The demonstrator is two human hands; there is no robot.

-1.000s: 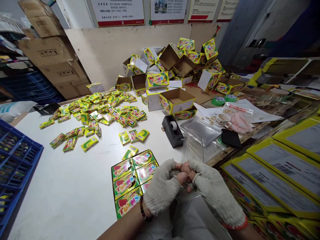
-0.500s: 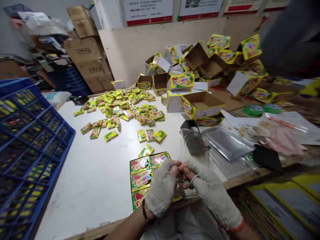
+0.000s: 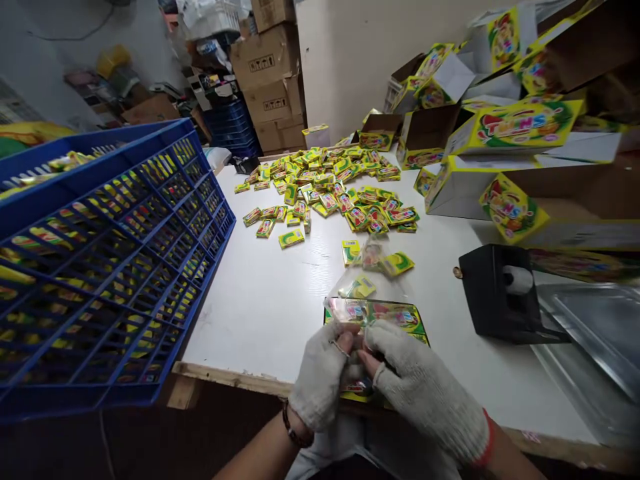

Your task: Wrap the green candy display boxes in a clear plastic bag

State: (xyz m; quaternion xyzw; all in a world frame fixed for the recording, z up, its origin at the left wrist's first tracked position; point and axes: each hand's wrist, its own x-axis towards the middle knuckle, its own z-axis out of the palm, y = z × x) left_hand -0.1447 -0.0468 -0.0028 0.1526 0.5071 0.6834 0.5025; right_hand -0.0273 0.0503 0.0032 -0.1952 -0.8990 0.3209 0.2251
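Both hands wear grey fingerless knit gloves and meet at the near table edge. My left hand (image 3: 323,380) and my right hand (image 3: 405,380) pinch a clear plastic bag (image 3: 370,280) between their fingertips; the thin film stands up from them over the table. Under the hands lies a flat block of yellow-green candy packs (image 3: 395,317). Beyond it several small yellow candy packs (image 3: 330,193) are scattered over the white table (image 3: 265,307).
A blue plastic crate (image 3: 110,253) with packs in its cells stands at the left edge. A black tape dispenser (image 3: 500,293) and clear plastic trays (image 3: 590,327) sit on the right. Open yellow display boxes (image 3: 505,140) pile up at the back right; cardboard cartons (image 3: 267,80) are stacked behind.
The view has swung left and down, bringing the blue crate close. Both hands stay together on the clear bag, now over the near table edge.
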